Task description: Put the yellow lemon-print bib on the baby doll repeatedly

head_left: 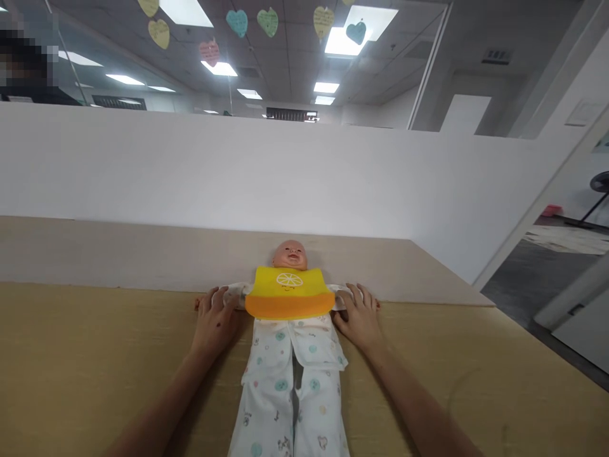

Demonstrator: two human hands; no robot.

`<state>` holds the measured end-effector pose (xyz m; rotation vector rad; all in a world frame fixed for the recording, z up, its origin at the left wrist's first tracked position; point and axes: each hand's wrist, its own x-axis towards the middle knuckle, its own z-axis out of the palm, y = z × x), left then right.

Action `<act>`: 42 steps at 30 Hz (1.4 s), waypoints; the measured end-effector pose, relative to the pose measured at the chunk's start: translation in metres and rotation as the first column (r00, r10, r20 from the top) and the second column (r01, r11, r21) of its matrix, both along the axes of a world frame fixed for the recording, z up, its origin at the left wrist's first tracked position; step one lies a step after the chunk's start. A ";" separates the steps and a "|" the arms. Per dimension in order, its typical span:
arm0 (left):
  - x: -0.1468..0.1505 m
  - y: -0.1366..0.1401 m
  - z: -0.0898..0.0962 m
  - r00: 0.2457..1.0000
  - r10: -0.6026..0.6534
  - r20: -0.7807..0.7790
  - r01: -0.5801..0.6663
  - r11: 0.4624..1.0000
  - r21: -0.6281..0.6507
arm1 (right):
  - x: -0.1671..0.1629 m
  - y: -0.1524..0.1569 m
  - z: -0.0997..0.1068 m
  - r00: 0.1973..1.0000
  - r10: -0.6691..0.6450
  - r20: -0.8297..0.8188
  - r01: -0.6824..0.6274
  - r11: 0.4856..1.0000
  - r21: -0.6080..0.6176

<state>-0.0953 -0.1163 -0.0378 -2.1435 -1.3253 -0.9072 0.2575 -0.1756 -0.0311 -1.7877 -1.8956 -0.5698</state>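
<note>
A baby doll (291, 255) lies face up with its head toward the wall and its arms stretched out sideways. It wears a white printed outfit (314, 349), whose legs run down past the bottom of the view. Over its chest lies a yellow bib (304, 279) with an orange lower pocket and a white citrus-slice print. My left hand (216, 320) is curled over the doll's sleeved arm on the left. On the other side, my right hand (360, 317) grips the opposite sleeved arm. The doll's small hands peek out beyond my fingers.
The doll rests on a tan tabletop (95, 368), with a paler strip (143, 251) along the back. Behind stands a white wall (214, 171) with glass above, bearing heart-shaped notes (236, 23). A person's dark shoulder (40, 94) shows at upper left. Right, an opening shows grey floor (514, 285).
</note>
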 end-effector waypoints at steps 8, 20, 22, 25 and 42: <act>0.008 -0.057 -0.006 0.962 -0.209 0.175 0.246 0.941 -0.230 | -0.020 -0.038 -0.007 0.963 0.124 -0.239 -0.121 0.992 0.027; 0.021 -0.116 -0.001 0.959 -0.038 0.279 0.198 0.797 -0.570 | -0.057 -0.103 -0.005 0.781 0.109 -0.614 -0.266 0.949 -0.169; 0.027 -0.115 0.001 0.975 0.013 0.223 0.125 0.797 -0.591 | -0.065 -0.101 0.003 0.822 0.035 -0.569 -0.177 0.964 -0.196; 0.034 -0.116 0.001 0.984 0.012 0.179 0.097 0.802 -0.589 | -0.075 -0.098 0.003 0.797 0.048 -0.602 -0.157 0.979 -0.129; 0.040 -0.118 -0.003 0.959 0.011 0.282 0.127 0.875 -0.467 | -0.100 -0.093 -0.014 0.481 0.111 -0.870 -0.167 0.985 0.033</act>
